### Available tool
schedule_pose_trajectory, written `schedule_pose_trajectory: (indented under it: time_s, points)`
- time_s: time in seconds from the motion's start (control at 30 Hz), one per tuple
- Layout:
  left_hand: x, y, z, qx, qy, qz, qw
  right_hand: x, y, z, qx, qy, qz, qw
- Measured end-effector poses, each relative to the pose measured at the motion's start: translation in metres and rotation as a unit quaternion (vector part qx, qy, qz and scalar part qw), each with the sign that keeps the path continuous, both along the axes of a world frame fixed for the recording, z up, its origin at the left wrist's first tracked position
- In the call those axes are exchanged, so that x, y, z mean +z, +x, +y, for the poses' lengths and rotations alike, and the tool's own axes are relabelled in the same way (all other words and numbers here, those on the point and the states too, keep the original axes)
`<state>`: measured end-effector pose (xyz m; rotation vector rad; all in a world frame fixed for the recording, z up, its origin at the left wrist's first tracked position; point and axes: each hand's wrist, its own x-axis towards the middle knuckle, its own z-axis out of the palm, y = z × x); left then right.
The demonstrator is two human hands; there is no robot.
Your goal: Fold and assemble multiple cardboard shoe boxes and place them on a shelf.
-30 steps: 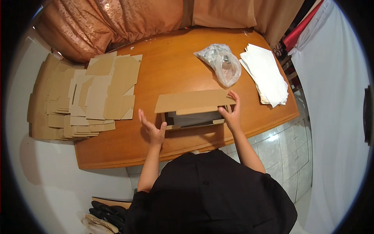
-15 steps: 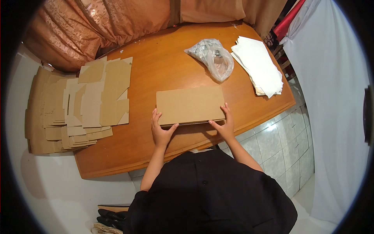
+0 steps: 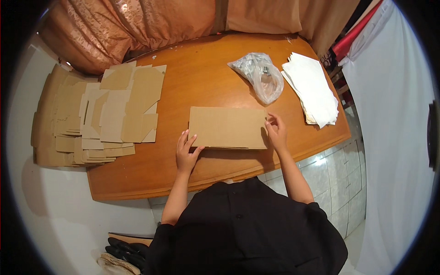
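Observation:
A closed, flat brown cardboard box (image 3: 228, 128) lies on the wooden table in front of me, its long side toward me. At its near left corner my left hand (image 3: 185, 152) grips it, fingertips along the left end and thumb at the front edge. My right hand (image 3: 276, 131) is at the right end, with bent fingers and the thumb against the upper part of that edge. The box's underside and its far side are hidden.
Flattened cardboard pieces (image 3: 112, 114) lie in overlapping stacks at the table's left. Beyond the box sits a clear plastic bag (image 3: 263, 75) with small greyish items inside. A pile of white sheets (image 3: 314, 89) lies at the right edge of the wooden table (image 3: 197, 78). Curtains hang behind.
My right hand has shifted up along the box's right end, its thumb leaving the front edge. My left hand stays at the left corner. The whole view has shifted slightly.

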<state>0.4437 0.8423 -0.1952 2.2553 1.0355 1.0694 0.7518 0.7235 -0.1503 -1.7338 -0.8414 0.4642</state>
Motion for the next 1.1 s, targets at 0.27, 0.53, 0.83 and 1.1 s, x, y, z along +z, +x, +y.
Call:
schedule_pose_trajectory:
  time_s: [0.27,0.53,0.83,1.1]
  points:
    - [0.009,0.023,-0.044,0.163,-0.106,-0.083,0.977,-0.022,0.026,0.030,0.148,-0.042,-0.027,0.988]
    - [-0.029,0.081,-0.113,0.027,-0.349,-0.232,0.907,-0.037,0.028,0.005,0.318,-0.105,-0.040,0.941]
    - [-0.008,0.103,-0.180,0.121,-0.473,-0.509,0.709,-0.001,0.001,-0.060,0.533,-0.107,0.258,0.798]
    - [0.037,0.056,-0.281,0.248,-0.329,-0.555,0.723,0.044,-0.060,-0.075,0.683,-0.038,0.200,0.701]
